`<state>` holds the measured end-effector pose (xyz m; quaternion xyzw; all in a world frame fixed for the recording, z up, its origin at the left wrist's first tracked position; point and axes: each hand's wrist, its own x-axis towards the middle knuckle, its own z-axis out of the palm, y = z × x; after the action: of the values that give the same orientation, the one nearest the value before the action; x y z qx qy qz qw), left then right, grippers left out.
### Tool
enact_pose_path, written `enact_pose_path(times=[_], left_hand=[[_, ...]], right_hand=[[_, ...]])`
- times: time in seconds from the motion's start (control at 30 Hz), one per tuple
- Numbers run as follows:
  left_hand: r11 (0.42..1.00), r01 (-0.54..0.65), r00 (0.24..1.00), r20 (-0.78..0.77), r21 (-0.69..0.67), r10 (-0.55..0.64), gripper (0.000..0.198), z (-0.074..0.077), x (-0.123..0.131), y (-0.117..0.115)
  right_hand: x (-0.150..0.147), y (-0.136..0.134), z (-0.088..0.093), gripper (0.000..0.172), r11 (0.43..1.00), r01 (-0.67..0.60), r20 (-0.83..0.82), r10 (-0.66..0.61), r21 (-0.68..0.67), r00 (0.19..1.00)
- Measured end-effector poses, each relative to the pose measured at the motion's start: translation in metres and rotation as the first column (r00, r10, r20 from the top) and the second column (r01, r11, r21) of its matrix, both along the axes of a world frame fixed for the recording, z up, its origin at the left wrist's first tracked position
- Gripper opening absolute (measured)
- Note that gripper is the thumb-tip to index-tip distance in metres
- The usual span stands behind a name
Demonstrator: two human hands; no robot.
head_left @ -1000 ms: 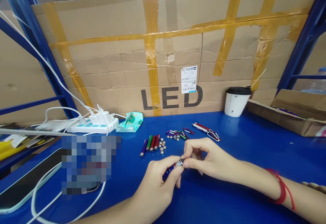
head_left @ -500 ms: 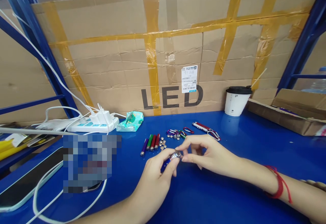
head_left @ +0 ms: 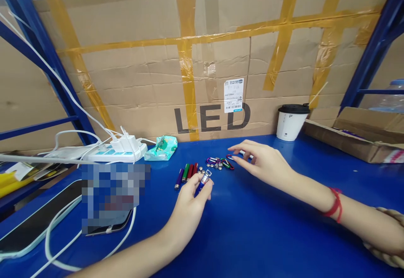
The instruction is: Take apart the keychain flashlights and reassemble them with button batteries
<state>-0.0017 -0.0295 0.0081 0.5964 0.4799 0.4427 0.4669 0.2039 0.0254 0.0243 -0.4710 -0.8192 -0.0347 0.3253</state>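
Note:
My left hand (head_left: 191, 204) is closed around a small blue metal penlight-like tube (head_left: 202, 184), its silver end with a small loop pointing up and away. My right hand (head_left: 267, 160) is open, thumb and fingers apart, close to a red carabiner (head_left: 229, 157); whether the thumb touches it I cannot tell. Beside that lie a purple carabiner (head_left: 211, 160) and a green carabiner (head_left: 228, 165), with small silver caps (head_left: 216, 166) near them. Left of these are a blue-purple tube (head_left: 179, 179), a green tube (head_left: 186, 172) and red tubes (head_left: 190, 172), next to small round metal pieces (head_left: 201, 169).
On the blue table (head_left: 252, 227) stand a white lidded cup (head_left: 291, 124) and a cardboard tray (head_left: 344, 141). Leftward are a turquoise packet (head_left: 166, 147), a power strip (head_left: 110, 155), a phone (head_left: 38, 219) and white cables. A cardboard sheet (head_left: 142, 84) closes off the back.
My right hand has let go of the blue tube's silver end and moved up and right, fingers opening. My left hand has shifted slightly left and up, still gripping the tube.

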Motion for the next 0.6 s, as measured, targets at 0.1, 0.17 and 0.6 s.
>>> enact_pose_path(times=[0.1, 0.17, 0.6], left_hand=[[0.998, 0.051, 0.999, 0.009, -0.034, -0.05, 0.031, 0.002, 0.0, -0.002], [0.992, 0.109, 0.994, 0.037, -0.061, -0.107, 0.034, 0.002, 0.0, -0.005], [0.998, -0.018, 0.998, 0.056, -0.055, 0.021, 0.036, -0.001, 0.001, -0.002]], right_hand=[[-0.001, 0.003, -0.008, 0.028, 0.986, -0.122, 0.052, 0.129, -0.109, 0.99], [-0.003, 0.003, -0.014, 0.037, 0.964, -0.215, 0.088, 0.23, -0.155, 0.969], [-0.003, 0.005, -0.014, 0.03, 0.97, -0.194, 0.073, 0.206, -0.145, 0.976]])
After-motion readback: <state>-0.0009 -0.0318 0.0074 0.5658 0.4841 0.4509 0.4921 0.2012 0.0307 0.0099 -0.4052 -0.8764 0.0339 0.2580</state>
